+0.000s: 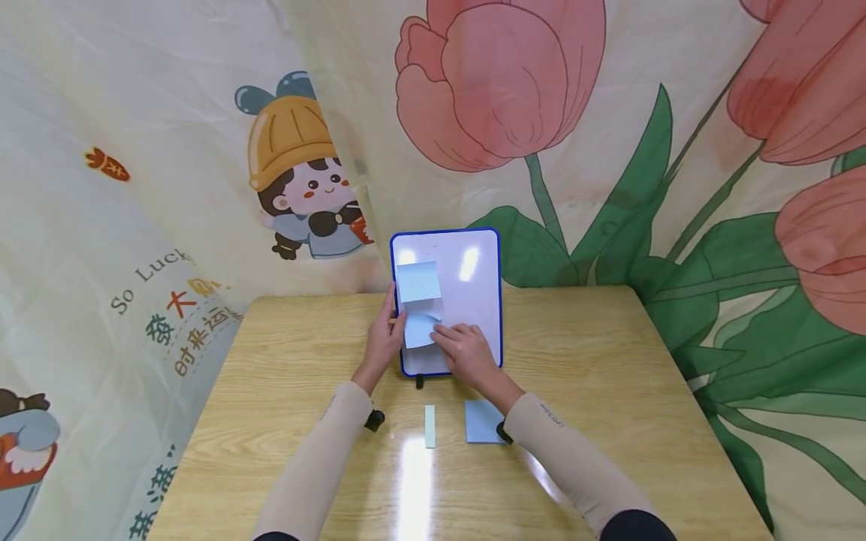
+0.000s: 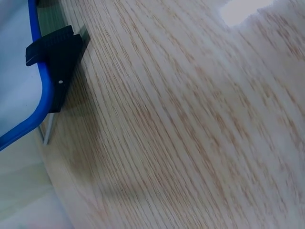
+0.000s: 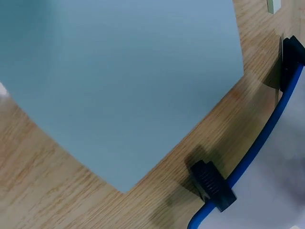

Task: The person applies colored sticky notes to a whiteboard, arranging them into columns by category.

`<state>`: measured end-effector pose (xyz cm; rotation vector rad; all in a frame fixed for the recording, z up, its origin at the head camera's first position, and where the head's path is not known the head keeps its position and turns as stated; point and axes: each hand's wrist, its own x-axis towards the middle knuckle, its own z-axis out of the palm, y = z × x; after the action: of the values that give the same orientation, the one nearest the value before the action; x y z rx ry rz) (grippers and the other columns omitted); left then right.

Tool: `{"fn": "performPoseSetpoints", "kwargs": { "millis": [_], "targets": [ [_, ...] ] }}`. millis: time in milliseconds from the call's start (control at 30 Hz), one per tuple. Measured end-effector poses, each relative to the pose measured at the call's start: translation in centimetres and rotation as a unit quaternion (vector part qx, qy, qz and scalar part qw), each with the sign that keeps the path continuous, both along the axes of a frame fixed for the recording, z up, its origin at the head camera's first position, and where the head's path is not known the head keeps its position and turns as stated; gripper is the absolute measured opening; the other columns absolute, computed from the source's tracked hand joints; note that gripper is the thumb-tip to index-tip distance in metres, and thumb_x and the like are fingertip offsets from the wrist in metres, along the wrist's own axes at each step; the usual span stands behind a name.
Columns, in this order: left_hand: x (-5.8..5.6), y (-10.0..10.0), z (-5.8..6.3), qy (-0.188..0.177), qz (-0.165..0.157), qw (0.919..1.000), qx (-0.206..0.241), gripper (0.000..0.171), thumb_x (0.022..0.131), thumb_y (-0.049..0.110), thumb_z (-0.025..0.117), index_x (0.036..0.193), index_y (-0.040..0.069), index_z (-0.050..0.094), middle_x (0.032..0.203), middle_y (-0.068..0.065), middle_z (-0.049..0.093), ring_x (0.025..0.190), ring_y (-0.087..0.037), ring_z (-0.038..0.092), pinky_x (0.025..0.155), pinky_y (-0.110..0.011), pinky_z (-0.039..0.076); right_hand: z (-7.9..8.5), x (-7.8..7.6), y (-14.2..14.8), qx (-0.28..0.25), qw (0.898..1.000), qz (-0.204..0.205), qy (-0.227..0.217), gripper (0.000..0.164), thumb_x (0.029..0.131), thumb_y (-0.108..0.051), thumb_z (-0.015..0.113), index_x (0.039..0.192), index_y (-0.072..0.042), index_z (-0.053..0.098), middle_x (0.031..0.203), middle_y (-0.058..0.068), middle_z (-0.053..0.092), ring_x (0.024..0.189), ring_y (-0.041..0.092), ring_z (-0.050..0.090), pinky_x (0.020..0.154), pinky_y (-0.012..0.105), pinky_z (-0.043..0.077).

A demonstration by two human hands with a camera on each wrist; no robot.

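A whiteboard [image 1: 470,315] with a blue rim stands tilted back on the table. Two light blue sticky notes are at its left side, an upper sticky note [image 1: 418,282] and a lower sticky note [image 1: 417,332] whose top right edge curls. My left hand [image 1: 383,336] holds the board's left edge, thumb in front beside the lower note. At that note's right edge, my right hand [image 1: 467,352] pinches it with bent fingers. Neither hand shows in the wrist views; the left one has the board's blue rim [image 2: 46,90] and a black clip-like foot [image 2: 59,62].
On the wooden table [image 1: 575,361], a blue sticky note pad [image 1: 482,422] lies partly under the right forearm. A narrow pale green strip pad [image 1: 429,427] is left of it. Black feet [image 3: 212,185] hold the board's lower rim. A printed cloth [image 1: 609,248] hangs behind the table.
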<state>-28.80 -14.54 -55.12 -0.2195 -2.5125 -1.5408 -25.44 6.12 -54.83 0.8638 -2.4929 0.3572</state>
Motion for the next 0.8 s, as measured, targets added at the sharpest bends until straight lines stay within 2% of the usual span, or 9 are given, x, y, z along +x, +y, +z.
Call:
{"fn": "performPoseSetpoints", "kwargs": {
  "millis": [67, 200, 300, 467, 533, 700, 800],
  "targets": [
    [-0.1, -0.1, -0.1, 0.008, 0.005, 0.9999, -0.006, 0.061, 0.106, 0.030, 0.045, 0.155, 0.048, 0.013, 0.149, -0.006, 0.049, 0.100, -0.026, 0.062, 0.076, -0.038, 0.058, 0.0, 0.0, -0.1, -0.002, 1.000, 0.001, 0.002, 0.032, 0.090, -0.016, 0.073, 0.121, -0.019, 0.072, 0.129, -0.004, 0.068, 0.104, 0.018, 0.065, 0.081, 0.032, 0.049],
    [-0.2, -0.1, -0.1, 0.013, 0.017, 0.9997, -0.014, 0.062, 0.105, 0.030, 0.046, 0.155, 0.047, 0.014, 0.126, -0.011, 0.062, 0.090, -0.022, 0.060, 0.069, -0.032, 0.055, -0.4, 0.0, -0.2, 0.010, 1.000, 0.003, 0.012, 0.033, 0.089, -0.016, 0.074, 0.122, -0.019, 0.071, 0.130, -0.004, 0.067, 0.103, 0.018, 0.064, 0.080, 0.031, 0.048],
    [-0.2, 0.0, 0.0, 0.015, 0.022, 0.9993, -0.025, 0.062, 0.105, 0.030, 0.046, 0.155, 0.047, 0.014, 0.114, -0.011, 0.064, 0.087, -0.021, 0.059, 0.067, -0.030, 0.055, -0.7, 0.0, -0.2, 0.017, 1.000, 0.001, 0.017, 0.032, 0.090, -0.019, 0.073, 0.122, -0.019, 0.071, 0.131, -0.004, 0.067, 0.103, 0.017, 0.064, 0.080, 0.031, 0.048],
    [-0.2, 0.1, 0.2, 0.032, 0.031, 0.9981, -0.041, 0.062, 0.105, 0.028, 0.047, 0.157, 0.043, 0.015, 0.102, -0.014, 0.066, 0.086, -0.023, 0.062, 0.068, -0.034, 0.057, -0.9, 0.1, -0.5, 0.006, 1.000, -0.002, 0.031, 0.037, 0.091, -0.033, 0.071, 0.125, -0.016, 0.070, 0.133, -0.002, 0.066, 0.104, 0.019, 0.062, 0.081, 0.033, 0.048],
    [-0.2, 0.1, 0.3, 0.035, 0.035, 0.9977, -0.045, 0.063, 0.105, 0.028, 0.047, 0.157, 0.042, 0.015, 0.101, -0.014, 0.067, 0.086, -0.024, 0.063, 0.068, -0.036, 0.058, -1.1, 0.1, -0.8, 0.007, 0.999, 0.001, 0.048, 0.041, 0.091, -0.035, 0.070, 0.127, -0.015, 0.069, 0.134, -0.001, 0.065, 0.102, 0.020, 0.061, 0.078, 0.033, 0.048],
    [0.0, 0.2, 0.3, 0.031, 0.034, 0.9977, -0.050, 0.063, 0.105, 0.028, 0.046, 0.157, 0.041, 0.013, 0.106, -0.013, 0.066, 0.085, -0.023, 0.062, 0.069, -0.033, 0.057, -1.7, 0.3, -1.9, 0.031, 0.994, 0.027, 0.097, 0.048, 0.088, -0.025, 0.068, 0.134, -0.013, 0.063, 0.140, 0.001, 0.061, 0.093, 0.020, 0.059, 0.069, 0.030, 0.045],
    [0.1, 0.4, 0.3, 0.028, 0.029, 0.9980, -0.050, 0.063, 0.105, 0.028, 0.046, 0.157, 0.042, 0.012, 0.109, -0.014, 0.067, 0.084, -0.022, 0.062, 0.066, -0.032, 0.056, -1.8, 0.3, -2.5, 0.043, 0.993, 0.027, 0.110, 0.056, 0.088, -0.028, 0.065, 0.141, -0.012, 0.056, 0.146, 0.003, 0.055, 0.103, 0.023, 0.058, 0.075, 0.033, 0.046]
  ]
}}
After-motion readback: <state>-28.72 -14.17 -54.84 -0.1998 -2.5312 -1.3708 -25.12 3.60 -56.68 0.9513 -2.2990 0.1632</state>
